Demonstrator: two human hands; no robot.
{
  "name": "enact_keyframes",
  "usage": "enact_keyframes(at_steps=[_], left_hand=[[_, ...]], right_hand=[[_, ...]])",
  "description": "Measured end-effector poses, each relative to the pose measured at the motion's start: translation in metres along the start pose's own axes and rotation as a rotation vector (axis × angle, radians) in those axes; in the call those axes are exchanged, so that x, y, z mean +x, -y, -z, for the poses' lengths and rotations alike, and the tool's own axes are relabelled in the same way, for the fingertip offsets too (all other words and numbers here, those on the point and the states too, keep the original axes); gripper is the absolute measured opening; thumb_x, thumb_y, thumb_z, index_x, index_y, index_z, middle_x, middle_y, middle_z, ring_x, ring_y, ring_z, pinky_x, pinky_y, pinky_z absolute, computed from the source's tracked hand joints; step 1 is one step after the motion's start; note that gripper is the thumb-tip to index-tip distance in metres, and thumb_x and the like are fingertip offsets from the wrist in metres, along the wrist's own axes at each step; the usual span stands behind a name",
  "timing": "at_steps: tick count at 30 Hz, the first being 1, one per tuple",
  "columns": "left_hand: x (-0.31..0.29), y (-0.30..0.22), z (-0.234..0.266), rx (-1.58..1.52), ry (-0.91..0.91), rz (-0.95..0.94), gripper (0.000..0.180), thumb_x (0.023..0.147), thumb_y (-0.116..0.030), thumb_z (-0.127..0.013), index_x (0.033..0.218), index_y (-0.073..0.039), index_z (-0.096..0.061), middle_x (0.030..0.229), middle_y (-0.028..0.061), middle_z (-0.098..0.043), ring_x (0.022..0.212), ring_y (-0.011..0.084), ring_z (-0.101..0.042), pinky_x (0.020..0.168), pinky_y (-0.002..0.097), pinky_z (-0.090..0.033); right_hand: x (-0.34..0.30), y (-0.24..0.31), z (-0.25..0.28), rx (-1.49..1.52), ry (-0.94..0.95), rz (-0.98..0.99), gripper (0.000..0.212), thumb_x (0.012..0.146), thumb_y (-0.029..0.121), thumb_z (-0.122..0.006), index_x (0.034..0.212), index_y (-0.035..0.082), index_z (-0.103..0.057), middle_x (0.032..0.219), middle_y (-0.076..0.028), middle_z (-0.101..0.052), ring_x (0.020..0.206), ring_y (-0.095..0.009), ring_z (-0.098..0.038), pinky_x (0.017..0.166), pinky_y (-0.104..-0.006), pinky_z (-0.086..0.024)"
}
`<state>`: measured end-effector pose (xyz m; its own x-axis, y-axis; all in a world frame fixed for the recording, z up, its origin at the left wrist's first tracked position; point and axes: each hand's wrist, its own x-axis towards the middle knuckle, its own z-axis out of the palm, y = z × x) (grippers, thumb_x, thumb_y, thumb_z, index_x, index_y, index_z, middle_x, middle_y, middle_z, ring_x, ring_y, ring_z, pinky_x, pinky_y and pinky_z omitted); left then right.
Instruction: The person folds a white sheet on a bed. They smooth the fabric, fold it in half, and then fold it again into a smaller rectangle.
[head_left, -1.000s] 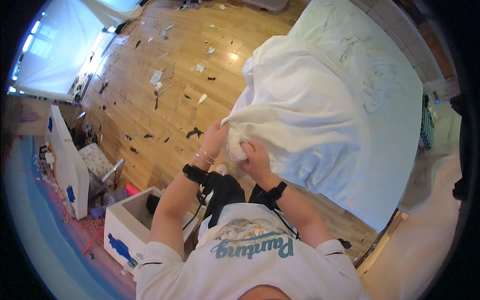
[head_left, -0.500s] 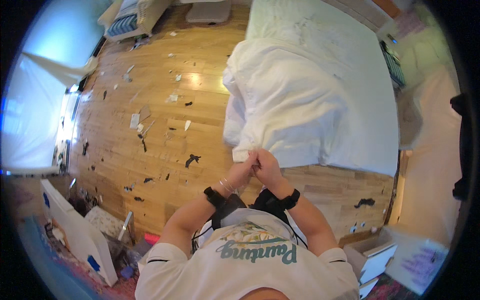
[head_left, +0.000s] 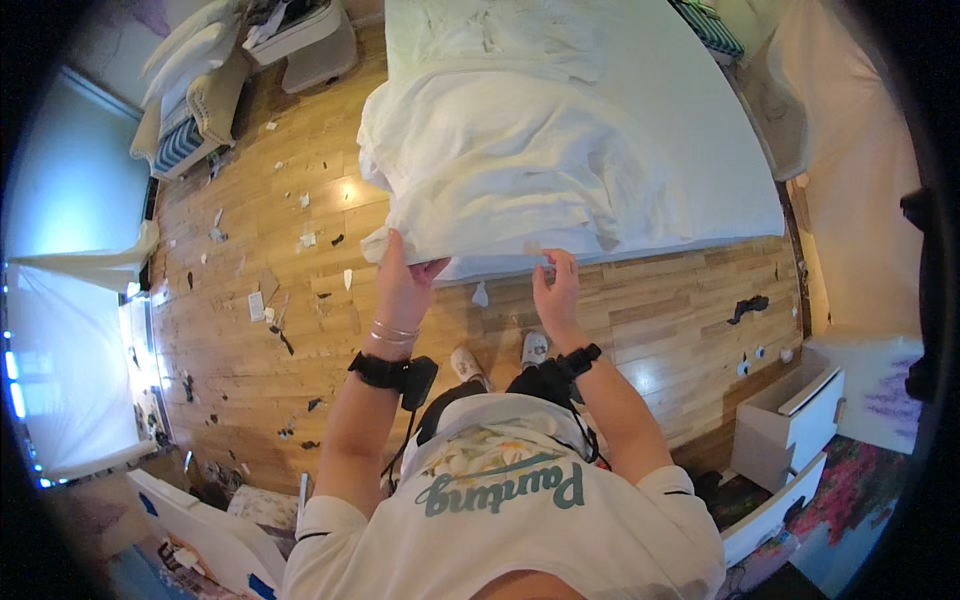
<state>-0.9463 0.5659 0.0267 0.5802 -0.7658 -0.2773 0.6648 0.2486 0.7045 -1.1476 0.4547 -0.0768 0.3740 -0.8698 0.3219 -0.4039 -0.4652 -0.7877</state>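
- White cloth (head_left: 480, 185) lies bunched across the near end of the bed (head_left: 690, 150).
- I see the left hand (head_left: 403, 278) pinching its near-left corner.
- Right hand (head_left: 557, 290): fingers curled; I cannot tell whether gripping anything.
- Scraps (head_left: 748, 309) litter the wood floor (head_left: 640, 325).

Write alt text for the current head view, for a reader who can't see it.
Seen from above, the left hand holds the edge of a bunched white cover on a pale mattress; the right hand is nearby, partly curled. Scraps litter the wooden floor.
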Motion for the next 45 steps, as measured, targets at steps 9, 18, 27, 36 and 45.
enact_keyframes(at_steps=[9, 18, 27, 36, 45], left_hand=[[-0.009, 0.011, -0.026, -0.049, -0.048, -0.154, 0.042, 0.099, -0.038, -0.041, 0.126, -0.007, -0.048, 0.122, 0.0095, -0.058, 0.107, 0.0227, -0.059, 0.087, 0.0378, -0.052], [-0.013, 0.011, -0.02, -0.116, -0.161, -0.192, 0.041, 0.099, -0.034, -0.039, 0.119, -0.001, -0.052, 0.117, 0.0126, -0.061, 0.104, 0.024, -0.061, 0.087, 0.0378, -0.054], [-0.018, 0.0, -0.025, -0.186, -0.252, -0.19, 0.033, 0.097, -0.031, -0.042, 0.112, -0.004, -0.054, 0.113, 0.0095, -0.062, 0.099, 0.0222, -0.062, 0.081, 0.0349, -0.054], [-0.013, -0.011, -0.031, -0.243, -0.229, -0.189, 0.032, 0.096, -0.025, -0.042, 0.111, -0.001, -0.055, 0.11, 0.0102, -0.063, 0.096, 0.0208, -0.063, 0.081, 0.0328, -0.054], [0.005, 0.05, -0.016, -0.365, -0.171, 0.092, 0.063, 0.089, -0.062, -0.039, 0.112, -0.007, -0.058, 0.111, 0.0101, -0.064, 0.104, 0.0316, -0.058, 0.093, 0.0507, -0.044]], right_hand=[[0.062, -0.002, 0.005, -0.142, -0.046, 0.233, 0.03, 0.077, 0.007, -0.066, 0.107, 0.01, -0.061, 0.111, -0.014, -0.057, 0.09, -0.032, -0.056, 0.079, -0.0412, -0.047], [0.029, -0.001, 0.005, 0.077, 0.118, 0.479, 0.02, 0.071, 0.0, -0.06, 0.089, 0.005, -0.052, 0.093, -0.016, -0.057, 0.084, -0.037, -0.056, 0.072, -0.045, -0.045], [0.047, -0.01, 0.016, -0.123, 0.107, 0.508, 0.02, 0.072, 0.005, -0.061, 0.09, 0.003, -0.053, 0.098, -0.014, -0.056, 0.092, -0.036, -0.053, 0.08, -0.0475, -0.041], [0.066, -0.017, 0.013, -0.099, 0.056, 0.389, 0.034, 0.072, 0.01, -0.066, 0.104, 0.004, -0.055, 0.099, -0.015, -0.057, 0.095, -0.036, -0.053, 0.083, -0.0455, -0.042], [0.041, -0.001, 0.045, 0.126, 0.031, 0.275, 0.025, 0.072, 0.003, -0.058, 0.096, 0.004, -0.055, 0.088, -0.016, -0.058, 0.084, -0.038, -0.054, 0.071, -0.0465, -0.046]])
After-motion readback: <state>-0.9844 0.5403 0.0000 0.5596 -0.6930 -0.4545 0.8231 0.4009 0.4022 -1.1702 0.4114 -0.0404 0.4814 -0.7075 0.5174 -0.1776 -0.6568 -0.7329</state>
